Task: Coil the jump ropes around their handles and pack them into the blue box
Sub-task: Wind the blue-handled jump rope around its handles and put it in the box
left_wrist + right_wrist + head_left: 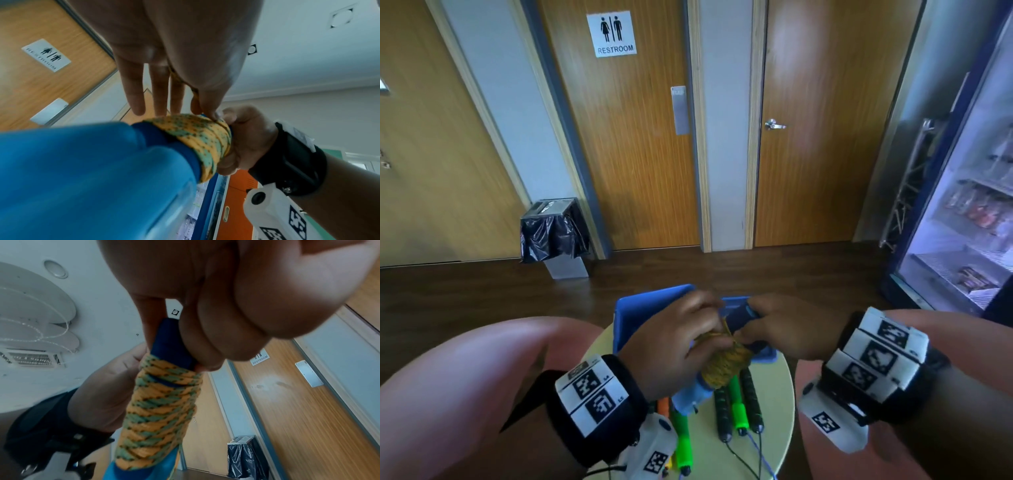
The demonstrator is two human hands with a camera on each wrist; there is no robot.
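Note:
A jump rope with blue handles [690, 397] is held above the table, its yellow-and-green rope [726, 363] coiled tightly round them. My left hand [671, 342] is over the coil; in the left wrist view its thumb and forefinger pinch the rope [197, 139] at the coil's top, the other fingers straight. My right hand [784, 329] grips the dark blue handle end [168, 340] just past the coil [160, 415]. The blue box [640, 308] stands right behind the hands, its inside mostly hidden by them.
On the small round table [777, 394] below lie more jump ropes: green handles [738, 407], black handles [722, 411] and an orange one [663, 406], cords trailing off the near edge. My knees flank the table. A bin [554, 233] and a glass-door fridge [962, 205] stand beyond.

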